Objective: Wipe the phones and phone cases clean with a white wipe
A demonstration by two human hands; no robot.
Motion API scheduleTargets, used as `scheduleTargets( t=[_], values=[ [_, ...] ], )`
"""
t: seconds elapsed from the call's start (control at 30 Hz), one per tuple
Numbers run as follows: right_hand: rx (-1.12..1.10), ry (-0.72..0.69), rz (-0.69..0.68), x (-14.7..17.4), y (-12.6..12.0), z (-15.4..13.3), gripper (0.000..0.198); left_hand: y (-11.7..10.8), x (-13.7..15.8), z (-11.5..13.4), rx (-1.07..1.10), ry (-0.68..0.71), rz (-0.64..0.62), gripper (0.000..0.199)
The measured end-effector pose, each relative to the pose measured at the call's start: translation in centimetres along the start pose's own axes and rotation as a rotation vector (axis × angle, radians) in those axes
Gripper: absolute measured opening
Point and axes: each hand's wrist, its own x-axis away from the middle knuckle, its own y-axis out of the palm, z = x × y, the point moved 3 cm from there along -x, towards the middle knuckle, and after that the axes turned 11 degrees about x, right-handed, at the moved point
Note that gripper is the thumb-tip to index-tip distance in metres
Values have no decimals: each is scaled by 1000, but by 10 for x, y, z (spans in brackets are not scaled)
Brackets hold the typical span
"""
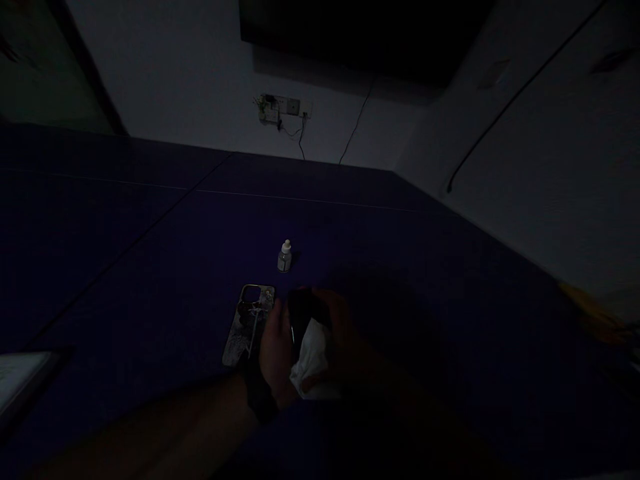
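In the dim head view, my left hand (276,350), with a dark band on its wrist, is closed around a dark phone (300,310). My right hand (345,340) is wrapped round a crumpled white tissue (313,357) and presses it against the phone's near side. Much of the phone is hidden by the tissue and fingers. Just left of my left hand, a patterned phone case (240,340) with a camera cutout lies on the dark blue surface. Beyond the hands, a small clear bottle (285,259) with a white cap stands upright.
A pale flat object with a dark edge (23,377) lies at the left. Sockets with plugs and cables (283,108) are on the back wall, below a large black screen (360,33). Something yellow (595,313) sits by the right wall.
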Motion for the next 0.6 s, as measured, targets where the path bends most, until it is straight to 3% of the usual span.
scheduleTargets(
  t=[0.2,0.33,0.43,0.53,0.6],
  values=[
    [-16,310,218,-29,-18,10,115,3,1,-8,-6,19,-40,64],
    [-6,227,91,-22,-17,8,121,2,1,-5,5,2,14,64],
    [-13,112,-27,-3,-9,8,137,2,0,-1,24,-1,19,66],
    [-32,27,-34,5,-6,8,147,4,-1,0,43,0,-6,66],
    [-70,80,6,-2,-8,9,150,4,-1,-2,23,2,-2,66]
  ],
)
